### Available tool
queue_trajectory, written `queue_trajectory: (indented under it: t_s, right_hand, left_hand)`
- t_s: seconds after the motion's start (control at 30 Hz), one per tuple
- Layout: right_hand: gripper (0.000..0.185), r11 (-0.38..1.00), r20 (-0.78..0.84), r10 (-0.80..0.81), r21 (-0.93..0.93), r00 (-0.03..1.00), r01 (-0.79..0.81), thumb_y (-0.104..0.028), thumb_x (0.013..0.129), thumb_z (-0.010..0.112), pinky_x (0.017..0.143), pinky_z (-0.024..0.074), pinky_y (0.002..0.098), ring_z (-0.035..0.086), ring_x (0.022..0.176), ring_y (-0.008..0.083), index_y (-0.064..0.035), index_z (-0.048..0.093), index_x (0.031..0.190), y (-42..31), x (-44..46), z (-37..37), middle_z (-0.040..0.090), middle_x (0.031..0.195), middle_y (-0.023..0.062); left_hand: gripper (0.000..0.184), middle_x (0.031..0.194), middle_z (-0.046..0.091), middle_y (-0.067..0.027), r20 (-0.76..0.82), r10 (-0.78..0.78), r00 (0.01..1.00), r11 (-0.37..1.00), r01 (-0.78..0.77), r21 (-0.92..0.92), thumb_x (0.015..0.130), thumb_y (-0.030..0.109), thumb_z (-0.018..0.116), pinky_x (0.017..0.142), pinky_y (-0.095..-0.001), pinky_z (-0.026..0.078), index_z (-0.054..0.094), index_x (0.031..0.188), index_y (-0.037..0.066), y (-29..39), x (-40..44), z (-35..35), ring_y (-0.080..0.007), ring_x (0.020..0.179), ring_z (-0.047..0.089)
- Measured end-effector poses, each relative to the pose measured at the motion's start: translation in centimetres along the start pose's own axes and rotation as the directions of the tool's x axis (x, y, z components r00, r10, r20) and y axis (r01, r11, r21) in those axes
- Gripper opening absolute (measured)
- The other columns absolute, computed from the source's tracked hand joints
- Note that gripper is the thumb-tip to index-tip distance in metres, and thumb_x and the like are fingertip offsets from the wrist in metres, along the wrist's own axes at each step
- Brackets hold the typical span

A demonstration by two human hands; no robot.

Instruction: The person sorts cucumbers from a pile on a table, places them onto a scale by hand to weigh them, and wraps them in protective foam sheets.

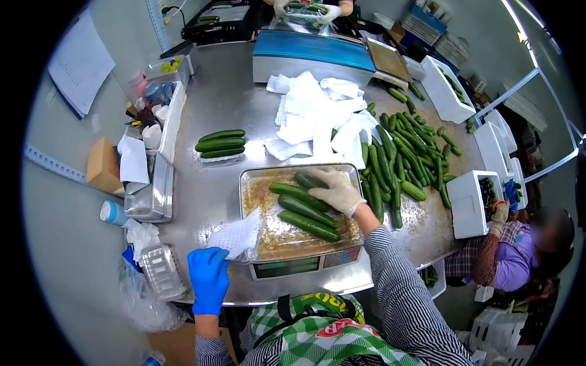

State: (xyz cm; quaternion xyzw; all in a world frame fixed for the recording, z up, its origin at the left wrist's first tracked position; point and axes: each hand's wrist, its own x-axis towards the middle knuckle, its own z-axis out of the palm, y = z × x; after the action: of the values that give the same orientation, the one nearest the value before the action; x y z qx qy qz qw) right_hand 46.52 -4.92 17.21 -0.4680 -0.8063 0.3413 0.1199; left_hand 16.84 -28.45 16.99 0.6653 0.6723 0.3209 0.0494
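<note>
metal tray [259,190], cucumbers [308,211] aslant (left ends farther)

**Desk [201,183] with a tray [243,183] on a scale [274,269] at its near side**

Cucumbers [305,210] lie side by side in the tray, the right hand [336,190] over the farther ones. The left hand [209,277], just left of the scale, holds a foam sheet [235,235] at the tray's near left corner. Farther left on the desk lies a cucumber pack [221,144]. Behind the tray: a foam heap [299,113] — and to its right, a cucumber pile [403,152]. At the far edge stands a machine [314,64]. Plastic containers [151,204] line the left edge; boxes [470,219] line the right.
</note>
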Motion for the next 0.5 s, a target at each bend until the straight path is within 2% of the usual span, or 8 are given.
queue_trajectory:
  t_s: [0.03,0.07,0.17,0.23,0.3,0.4,0.5]
  right_hand:
    - [0.054,0.991,0.009,-0.062,-0.122,0.998,0.063,-0.025,0.089,0.065,0.110,0.0387,0.0400,0.052,0.125,0.0361,-0.0120,0.055,0.140,-1.0,0.4,0.3,0.055,0.136,0.0206]
    - [0.050,0.967,0.094,-0.123,-0.210,0.988,0.141,-0.027,0.089,0.064,0.111,0.0378,0.0426,0.048,0.129,0.0404,-0.0174,0.057,0.138,-0.3,1.2,1.3,0.050,0.141,0.0218]
    - [0.046,0.966,0.039,-0.192,-0.169,0.981,0.196,-0.024,0.090,0.062,0.110,0.0380,0.0438,0.048,0.127,0.0436,-0.0188,0.059,0.136,1.1,0.2,1.9,0.049,0.141,0.0233]
    - [0.048,0.965,0.071,-0.215,-0.138,0.974,0.223,-0.014,0.088,0.059,0.111,0.0375,0.0449,0.046,0.128,0.0466,-0.0118,0.056,0.136,1.8,-1.2,1.1,0.043,0.145,0.0271]
    - [0.054,0.965,0.095,-0.227,-0.112,0.969,0.237,-0.010,0.087,0.057,0.113,0.0363,0.0437,0.044,0.131,0.0466,-0.0089,0.051,0.140,2.5,-2.9,0.0,0.041,0.146,0.0278]
    - [0.058,0.978,0.214,-0.171,-0.081,0.962,0.192,-0.008,0.086,0.056,0.114,0.0346,0.0424,0.043,0.134,0.0448,-0.0050,0.046,0.143,3.8,-5.1,-1.8,0.040,0.146,0.0288]
    - [0.059,0.995,0.083,0.003,0.100,0.997,-0.012,-0.010,0.086,0.058,0.114,0.0349,0.0413,0.043,0.134,0.0424,-0.0017,0.044,0.143,2.6,-5.9,-2.5,0.041,0.146,0.0292]
  left_hand:
    - [0.027,0.096,0.065,-0.0081,0.012,0.003,1.000,1.000,-0.003,-0.008,0.070,0.001,0.075,0.087,-0.0412,0.043,0.068,0.095,0.007,0.1,0.1,0.1,-0.0307,0.094,0.056]
    - [0.028,0.096,0.064,-0.0083,0.012,0.004,1.000,1.000,-0.004,-0.010,0.069,0.001,0.075,0.086,-0.0412,0.043,0.069,0.096,0.007,0.5,0.3,0.3,-0.0309,0.094,0.056]
    - [0.028,0.096,0.064,-0.0088,0.009,0.002,1.000,1.000,-0.002,-0.002,0.069,0.001,0.075,0.087,-0.0413,0.044,0.069,0.096,0.007,1.2,0.6,0.3,-0.0312,0.095,0.056]
    - [0.029,0.096,0.064,-0.0092,-0.004,-0.014,1.000,1.000,0.014,0.017,0.069,0.001,0.075,0.087,-0.0416,0.043,0.069,0.097,0.007,0.9,0.0,0.3,-0.0313,0.095,0.056]
    - [0.029,0.097,0.064,-0.0096,0.001,-0.059,0.998,0.998,0.059,0.037,0.069,0.001,0.075,0.088,-0.0418,0.043,0.069,0.097,0.006,0.8,-0.6,0.0,-0.0313,0.095,0.056]
    - [0.029,0.097,0.064,-0.0096,-0.026,-0.112,0.993,0.992,0.113,0.049,0.069,0.001,0.075,0.089,-0.0422,0.042,0.069,0.097,0.006,0.9,-1.4,-0.1,-0.0311,0.095,0.056]
    - [0.029,0.097,0.064,-0.0093,-0.044,-0.142,0.989,0.988,0.145,0.053,0.069,0.001,0.075,0.088,-0.0423,0.042,0.069,0.097,0.006,1.2,-1.8,0.0,-0.0311,0.095,0.057]
